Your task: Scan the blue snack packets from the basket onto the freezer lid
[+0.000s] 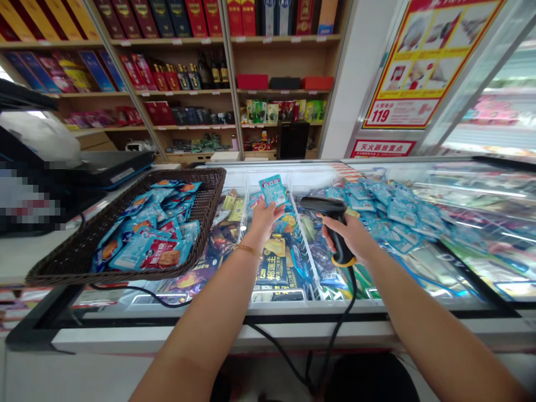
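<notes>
My left hand (264,219) is closed on a small blue snack packet (273,190), held up above the glass of the chest freezer (125,335). In my right hand (349,237) is a black and yellow barcode scanner (341,245), its head turned toward the packet and its cable hanging down over the freezer's front edge. Left of my hands, a brown wicker basket (215,192) holds a heap of blue and red packets (157,229). To the right, a pile of similar blue packets (389,206) is spread on the freezer top.
Bagged frozen goods (274,259) show through the glass. A black cable (276,343) crosses the front edge. Dark counter equipment (113,167) stands at the left, beyond the basket. Shelves (184,92) with boxes and bottles line the back, beside a wall poster (431,67).
</notes>
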`<state>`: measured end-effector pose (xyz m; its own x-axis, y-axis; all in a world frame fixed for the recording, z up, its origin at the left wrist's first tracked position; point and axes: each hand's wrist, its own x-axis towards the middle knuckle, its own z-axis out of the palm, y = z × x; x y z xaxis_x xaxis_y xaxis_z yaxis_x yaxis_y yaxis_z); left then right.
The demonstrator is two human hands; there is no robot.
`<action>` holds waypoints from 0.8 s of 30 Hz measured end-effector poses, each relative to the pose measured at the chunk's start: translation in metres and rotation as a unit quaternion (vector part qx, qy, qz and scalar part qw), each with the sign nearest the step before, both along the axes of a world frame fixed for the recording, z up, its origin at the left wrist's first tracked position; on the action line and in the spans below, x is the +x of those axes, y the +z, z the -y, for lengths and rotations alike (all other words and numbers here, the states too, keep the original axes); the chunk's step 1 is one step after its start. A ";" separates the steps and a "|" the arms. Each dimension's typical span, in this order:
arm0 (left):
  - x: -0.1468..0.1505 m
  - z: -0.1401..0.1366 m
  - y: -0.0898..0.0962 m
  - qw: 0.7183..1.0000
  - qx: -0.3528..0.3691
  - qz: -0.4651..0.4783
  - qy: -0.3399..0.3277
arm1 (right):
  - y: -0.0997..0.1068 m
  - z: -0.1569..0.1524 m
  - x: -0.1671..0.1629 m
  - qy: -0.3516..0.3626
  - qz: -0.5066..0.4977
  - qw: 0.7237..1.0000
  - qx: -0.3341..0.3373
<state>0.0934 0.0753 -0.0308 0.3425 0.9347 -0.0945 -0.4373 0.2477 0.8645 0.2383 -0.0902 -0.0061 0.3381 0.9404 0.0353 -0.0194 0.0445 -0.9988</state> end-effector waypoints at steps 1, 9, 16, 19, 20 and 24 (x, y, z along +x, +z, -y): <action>0.000 0.000 -0.002 1.000 0.020 -0.018 -0.001 | 0.000 0.000 -0.001 0.000 0.004 1.000 0.007; 0.003 -0.001 -0.008 0.995 0.073 -0.064 -0.018 | -0.004 -0.001 -0.001 0.007 0.033 0.999 0.021; 0.003 -0.001 -0.010 0.994 0.090 -0.064 -0.028 | -0.007 -0.001 0.003 0.017 0.041 0.999 0.010; 0.002 0.000 -0.011 0.993 0.088 -0.065 -0.033 | -0.008 -0.002 0.002 0.009 0.036 0.999 0.009; 0.003 0.000 -0.011 0.993 0.086 -0.067 -0.034 | -0.007 -0.003 0.002 0.007 0.032 0.999 0.007; 0.017 0.006 0.001 0.991 0.075 -0.100 -0.049 | 0.004 -0.001 0.013 -0.018 -0.003 1.000 -0.012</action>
